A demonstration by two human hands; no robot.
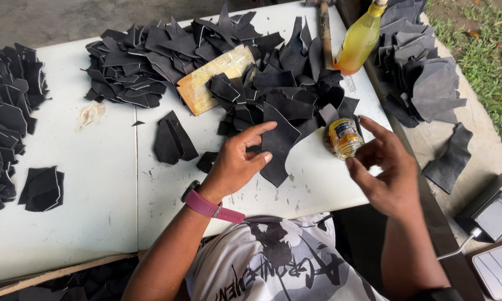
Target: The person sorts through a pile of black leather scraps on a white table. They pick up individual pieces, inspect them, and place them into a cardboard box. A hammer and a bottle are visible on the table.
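Beyond the small jar [344, 137], black leather heap [295, 89], yellow bottle [359, 38].

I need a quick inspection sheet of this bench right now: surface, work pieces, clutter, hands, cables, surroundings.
Surface: white table, scuffed and stained.
Job's things: black leather piece under the left hand; small glass jar of yellow liquid at the right hand.
Clutter: heaps of black scraps, yellowed board, yellow bottle, wooden handle.
Grips: left fingers pinch the piece; right fingertips touch the jar, hand open.
Cables: white cable to a grey device.
Surroundings: concrete ledge, grass.
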